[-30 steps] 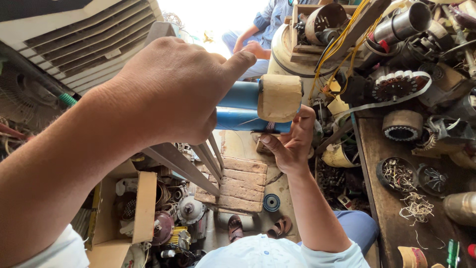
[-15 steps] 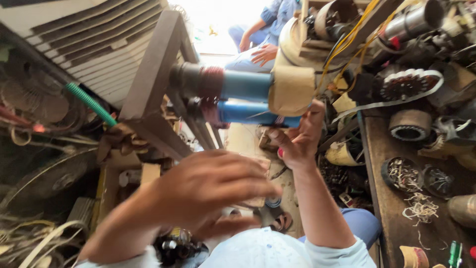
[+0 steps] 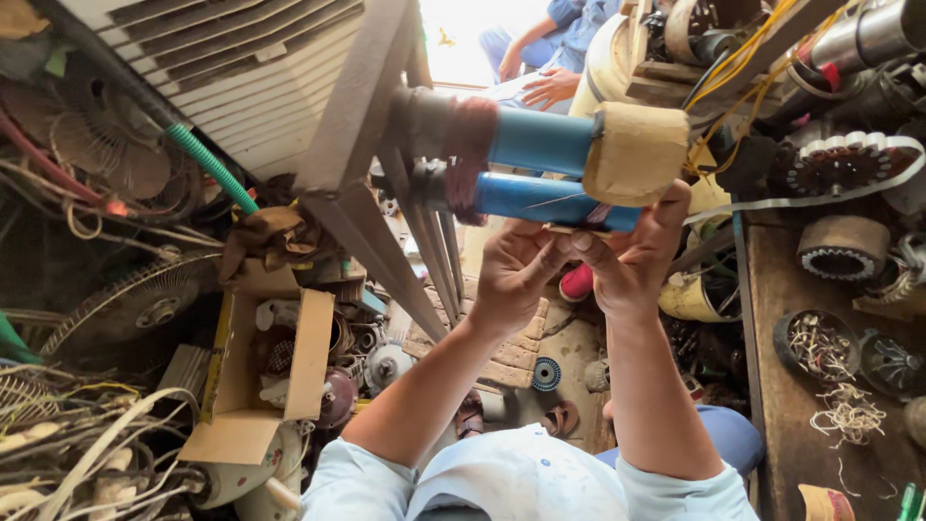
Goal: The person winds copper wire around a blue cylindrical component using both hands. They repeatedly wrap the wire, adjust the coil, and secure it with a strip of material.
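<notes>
Two blue cylinders, an upper one and a lower one, stick out sideways from a grey metal frame, with dark red winding near the frame. A tan block caps their free end. My left hand is just below the lower cylinder, fingertips pinched on a small tan strip. My right hand meets it there, fingers on the same strip and thumb up against the underside of the tan block. A thin wire crosses the lower cylinder.
A white louvred panel and green hose are at upper left. An open cardboard box, fan grille and tangled cables fill the left. A bench with motor stators lies right. Another person sits beyond.
My left hand came off the upper cylinder, swung down close to the camera, then rose to join my right hand under the lower cylinder. The right hand stayed at the cylinder's end.
</notes>
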Demonstrator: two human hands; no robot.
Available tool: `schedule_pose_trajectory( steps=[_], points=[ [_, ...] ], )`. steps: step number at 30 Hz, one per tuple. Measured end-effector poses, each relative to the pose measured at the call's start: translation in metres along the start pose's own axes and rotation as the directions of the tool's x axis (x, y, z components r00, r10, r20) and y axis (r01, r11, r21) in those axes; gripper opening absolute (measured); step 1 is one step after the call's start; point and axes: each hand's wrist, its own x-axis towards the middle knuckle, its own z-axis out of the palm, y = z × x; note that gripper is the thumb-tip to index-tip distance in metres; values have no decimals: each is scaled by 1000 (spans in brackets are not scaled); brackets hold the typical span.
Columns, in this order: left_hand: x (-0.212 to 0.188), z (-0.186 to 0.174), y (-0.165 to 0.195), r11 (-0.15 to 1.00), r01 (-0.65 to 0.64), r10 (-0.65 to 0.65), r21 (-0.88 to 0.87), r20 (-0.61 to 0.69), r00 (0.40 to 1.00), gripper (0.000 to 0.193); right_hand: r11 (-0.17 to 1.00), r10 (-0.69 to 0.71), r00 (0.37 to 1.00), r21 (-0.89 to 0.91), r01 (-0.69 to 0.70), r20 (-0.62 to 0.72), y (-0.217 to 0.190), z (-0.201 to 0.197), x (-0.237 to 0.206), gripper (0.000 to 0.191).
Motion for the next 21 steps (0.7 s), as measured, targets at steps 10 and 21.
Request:
schedule_pose_trajectory(
  steps=[10,21],
  points=[
    [7,-4,-25,967,-110,111,-231,-7,994,28,998,3,1000,57,-4,25,0,-6,3,71],
    [7,-6,-32,962,-121,123,-246,-6,992,32,998,-40,991,53,33,129,-11,-14,7,62]
  ],
)
